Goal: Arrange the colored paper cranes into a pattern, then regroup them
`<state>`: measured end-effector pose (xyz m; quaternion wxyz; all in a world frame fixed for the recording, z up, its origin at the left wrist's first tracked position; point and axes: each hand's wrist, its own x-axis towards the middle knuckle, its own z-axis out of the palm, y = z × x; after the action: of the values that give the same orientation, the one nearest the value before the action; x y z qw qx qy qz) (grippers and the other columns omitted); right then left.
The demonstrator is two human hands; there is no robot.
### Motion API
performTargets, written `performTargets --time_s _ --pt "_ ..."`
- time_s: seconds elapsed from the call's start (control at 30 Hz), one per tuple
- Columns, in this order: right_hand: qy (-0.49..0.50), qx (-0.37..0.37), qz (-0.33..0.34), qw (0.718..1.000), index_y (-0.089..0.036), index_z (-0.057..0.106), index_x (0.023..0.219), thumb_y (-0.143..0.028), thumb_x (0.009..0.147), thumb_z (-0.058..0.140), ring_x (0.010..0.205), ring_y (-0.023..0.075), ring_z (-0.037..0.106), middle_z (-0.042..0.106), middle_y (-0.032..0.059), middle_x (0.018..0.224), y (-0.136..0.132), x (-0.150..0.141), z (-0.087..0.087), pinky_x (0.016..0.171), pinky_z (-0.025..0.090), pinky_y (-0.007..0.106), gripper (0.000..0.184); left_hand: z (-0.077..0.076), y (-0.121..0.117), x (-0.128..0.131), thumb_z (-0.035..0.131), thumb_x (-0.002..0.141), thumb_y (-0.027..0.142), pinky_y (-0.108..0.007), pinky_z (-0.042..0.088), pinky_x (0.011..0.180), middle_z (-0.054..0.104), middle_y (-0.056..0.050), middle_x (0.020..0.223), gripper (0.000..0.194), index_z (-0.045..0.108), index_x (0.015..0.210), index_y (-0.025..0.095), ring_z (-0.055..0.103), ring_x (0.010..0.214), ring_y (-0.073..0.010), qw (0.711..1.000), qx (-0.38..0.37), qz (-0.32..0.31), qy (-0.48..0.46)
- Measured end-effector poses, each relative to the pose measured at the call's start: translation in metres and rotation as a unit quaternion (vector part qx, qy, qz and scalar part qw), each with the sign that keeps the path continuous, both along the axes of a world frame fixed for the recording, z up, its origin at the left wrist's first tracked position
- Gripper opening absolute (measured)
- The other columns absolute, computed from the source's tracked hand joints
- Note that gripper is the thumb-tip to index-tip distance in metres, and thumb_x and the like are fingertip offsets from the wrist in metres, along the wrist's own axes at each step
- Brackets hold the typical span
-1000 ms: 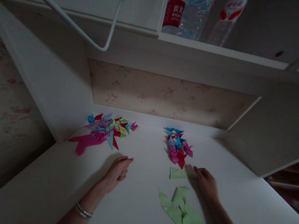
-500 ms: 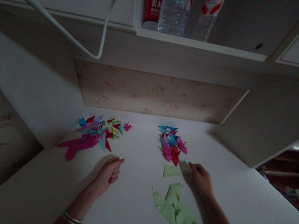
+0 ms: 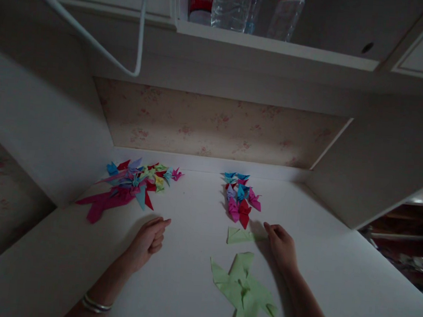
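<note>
My left hand [image 3: 149, 241] is curled into a loose fist above the white desktop [image 3: 182, 272], thumb side pointing right, with nothing showing in it. To its upper left lies a heap of colourful origami cranes [image 3: 137, 182], with a large magenta folded paper [image 3: 103, 203] at the front. My right hand [image 3: 281, 246] is also closed, beside a small light-green folded paper [image 3: 238, 235]; no object shows in its fingers. Below that paper a large light-green folded paper crane [image 3: 243, 291] lies spread out. A second group of small paper cranes [image 3: 243, 193] sits just behind.
An overhead shelf [image 3: 277, 46] holds several plastic bottles [image 3: 231, 8]. A white bent tube [image 3: 96, 46] hangs down at the upper left. White side panels [image 3: 378, 160] and a floral-papered back wall [image 3: 221, 125] enclose the desk.
The whole view has shifted, so the bottles, cranes and hands appear farther left and slightly higher. Both hands keep about the same pose and place over the desk; the papers have not moved.
</note>
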<state>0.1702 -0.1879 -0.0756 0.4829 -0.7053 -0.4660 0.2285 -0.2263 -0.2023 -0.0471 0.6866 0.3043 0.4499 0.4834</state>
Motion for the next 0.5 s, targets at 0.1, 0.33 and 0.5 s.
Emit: performTargets --time_s 0.1,0.33,0.5 --pt "-0.003 -0.003 0.001 1.0 -0.018 0.056 0.061 -0.063 0.073 0.057 0.054 0.0129 0.04 0.045 -0.0035 0.053 -0.0008 -0.0008 0.0023 0.051 0.032 0.025 0.046 0.0024 -0.0003 0.0012 0.074 0.069 0.035 -0.02 0.002 0.037 0.016 0.015 0.046 0.052 0.023 0.065 0.024 0.007 0.038 -0.0029 1.0 -0.003 -0.003 0.001" --pt "-0.007 0.002 0.005 1.0 -0.018 0.058 0.062 -0.064 0.072 0.057 0.054 0.0132 0.042 0.047 -0.0036 0.053 -0.0005 0.0 0.0004 0.051 0.033 0.025 0.047 0.0012 -0.0008 0.0031 0.073 0.069 0.037 -0.02 0.001 0.037 0.016 0.015 0.046 0.051 0.024 0.065 0.024 0.006 0.038 -0.0035 1.0 0.003 -0.003 0.012" --pt "0.073 -0.011 -0.008 0.997 -0.019 0.056 0.064 -0.066 0.067 0.062 0.046 0.0105 0.035 0.042 -0.006 0.05 -0.0014 0.0031 0.0025 0.045 0.028 0.024 0.048 0.0016 -0.0032 0.0057 0.073 0.068 0.038 -0.021 0.002 0.037 0.019 0.015 0.046 0.053 0.022 0.064 0.024 0.008 0.038 -0.0032 1.0 0.014 0.001 0.023"
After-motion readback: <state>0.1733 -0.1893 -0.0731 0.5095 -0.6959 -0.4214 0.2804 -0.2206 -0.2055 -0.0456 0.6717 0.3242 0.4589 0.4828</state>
